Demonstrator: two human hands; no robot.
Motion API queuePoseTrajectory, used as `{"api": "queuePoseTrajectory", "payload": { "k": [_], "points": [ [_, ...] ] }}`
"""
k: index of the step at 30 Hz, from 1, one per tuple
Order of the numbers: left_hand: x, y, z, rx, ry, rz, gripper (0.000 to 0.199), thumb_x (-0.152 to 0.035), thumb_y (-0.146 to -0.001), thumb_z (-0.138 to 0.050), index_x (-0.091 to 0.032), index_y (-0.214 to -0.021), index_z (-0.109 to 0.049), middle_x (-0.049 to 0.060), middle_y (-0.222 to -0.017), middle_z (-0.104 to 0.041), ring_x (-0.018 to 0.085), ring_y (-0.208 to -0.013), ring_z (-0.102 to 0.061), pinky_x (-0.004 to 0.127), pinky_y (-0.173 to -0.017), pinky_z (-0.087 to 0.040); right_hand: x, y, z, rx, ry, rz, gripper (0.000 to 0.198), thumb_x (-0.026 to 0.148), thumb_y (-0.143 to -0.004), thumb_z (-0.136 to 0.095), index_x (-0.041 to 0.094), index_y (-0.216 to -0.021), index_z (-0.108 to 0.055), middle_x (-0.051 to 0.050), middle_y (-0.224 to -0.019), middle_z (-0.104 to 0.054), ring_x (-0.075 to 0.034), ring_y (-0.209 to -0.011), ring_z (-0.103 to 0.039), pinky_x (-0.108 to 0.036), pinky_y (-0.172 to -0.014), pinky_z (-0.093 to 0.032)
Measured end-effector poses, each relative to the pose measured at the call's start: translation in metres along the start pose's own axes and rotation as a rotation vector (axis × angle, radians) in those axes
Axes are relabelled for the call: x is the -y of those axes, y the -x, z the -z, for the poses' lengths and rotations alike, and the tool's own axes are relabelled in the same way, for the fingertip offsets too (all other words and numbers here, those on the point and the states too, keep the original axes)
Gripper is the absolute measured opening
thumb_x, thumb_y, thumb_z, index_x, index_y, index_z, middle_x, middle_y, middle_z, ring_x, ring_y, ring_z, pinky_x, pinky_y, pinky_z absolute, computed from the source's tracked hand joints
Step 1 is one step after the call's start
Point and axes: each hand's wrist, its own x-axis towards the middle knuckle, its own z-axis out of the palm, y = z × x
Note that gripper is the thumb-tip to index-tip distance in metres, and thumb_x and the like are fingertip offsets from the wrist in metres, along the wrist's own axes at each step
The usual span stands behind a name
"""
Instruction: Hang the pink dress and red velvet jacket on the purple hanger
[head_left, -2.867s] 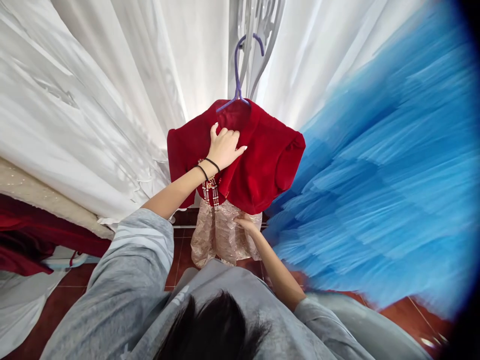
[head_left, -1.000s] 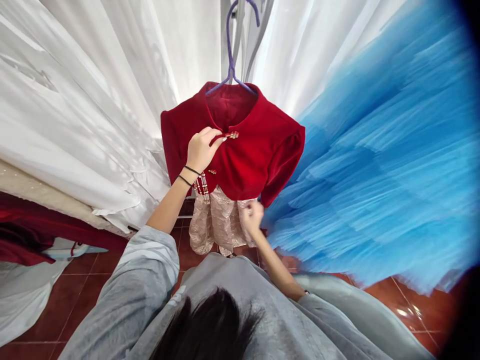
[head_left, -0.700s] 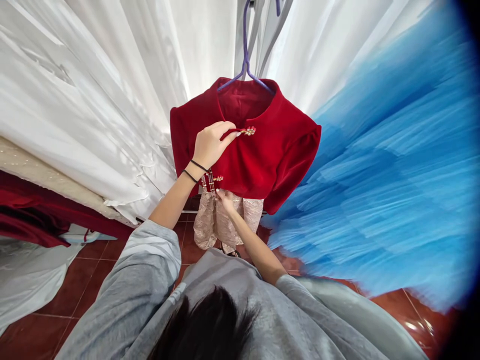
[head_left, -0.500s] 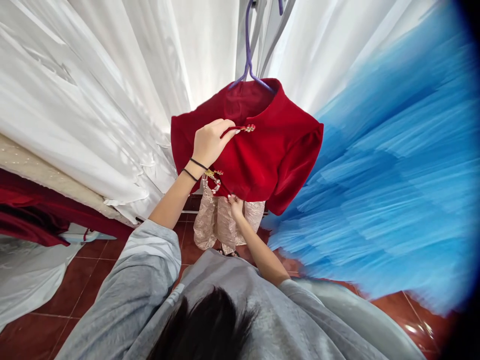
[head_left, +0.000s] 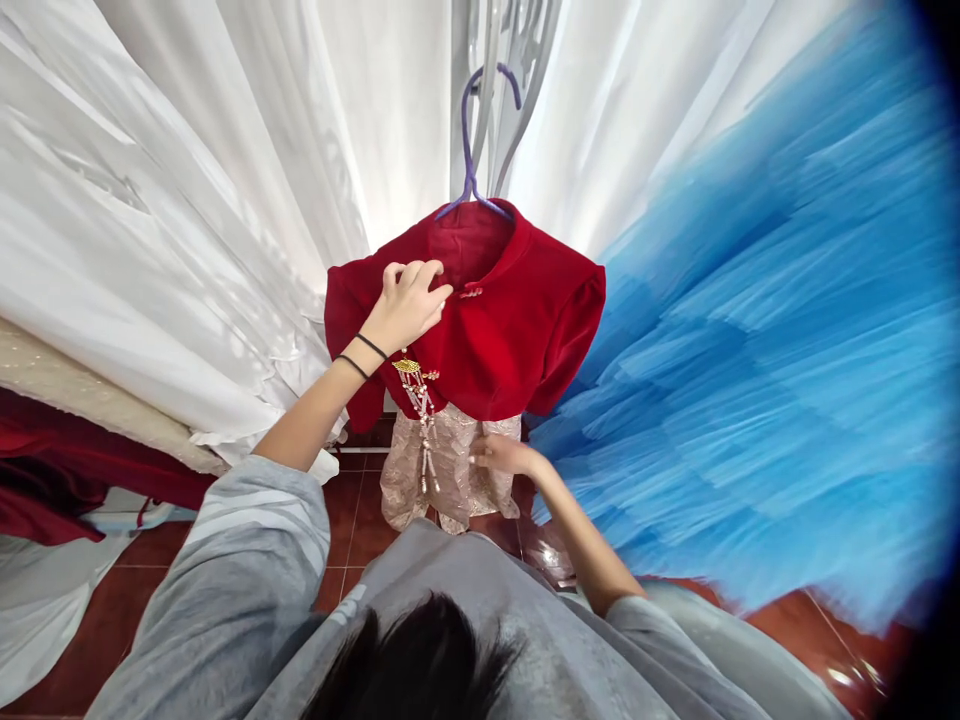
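Head view: left hand pinches the red jacket collar, steadying it; right hand, fingers loosely spread, touches the skirt.

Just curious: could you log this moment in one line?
left hand: grips red jacket near collar | right hand: on pink skirt | hanger: purple

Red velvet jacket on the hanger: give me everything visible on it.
The red jacket looks like deep red velvet, short, with a stand collar, puffed short sleeves and a small ornate clasp near the neck. It hangs on a purple hanger between white gowns and a blue tulle skirt. A gold beaded tassel dangles from its front over a pale pink skirt below. The left hand grips the front near the collar; the right hand is at the hem, on the skirt.
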Motion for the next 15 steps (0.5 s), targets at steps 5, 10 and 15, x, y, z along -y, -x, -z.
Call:
{"api": "queuePoseTrajectory", "payload": {
  "k": [5,10,15],
  "points": [
    [0.012,-0.020,0.010,0.100,-0.044,-0.196,0.038,-0.007,-0.092,-0.036,-0.023,-0.085,-0.070,0.006,-0.109,-0.066,0.023,-0.124,-0.053,0.052,-0.119,-0.026,0.073,0.020,0.064,-0.407,0.301,0.223,0.038,0.023,-0.094,-0.054,0.018,-0.132,-0.061,-0.010,-0.135,-0.064,-0.020,-0.101,-0.069,-0.035,-0.096,-0.054],
    [0.032,-0.057,0.031,0.181,-0.030,-0.310,0.033,-0.014,-0.091,-0.041,-0.023,-0.071,-0.066,0.001,-0.069,-0.056,0.021,-0.096,-0.062,0.053,-0.120,-0.023,0.129,0.012,0.114,-0.826,0.624,0.375,0.047,0.018,-0.098,-0.040,0.022,-0.144,-0.050,-0.009,-0.157,-0.042,-0.023,-0.117,-0.063,-0.031,-0.079,-0.057],
    [0.050,-0.077,0.058,0.085,0.000,-0.306,0.021,-0.021,-0.089,-0.051,-0.019,-0.081,-0.070,0.002,-0.080,-0.064,0.022,-0.089,-0.063,0.061,-0.111,-0.029,0.150,-0.003,0.177,-0.694,0.970,0.333,0.037,0.012,-0.095,-0.043,0.018,-0.123,-0.067,-0.013,-0.120,-0.068,-0.024,-0.097,-0.065,-0.029,-0.063,-0.045]
  ]
}}
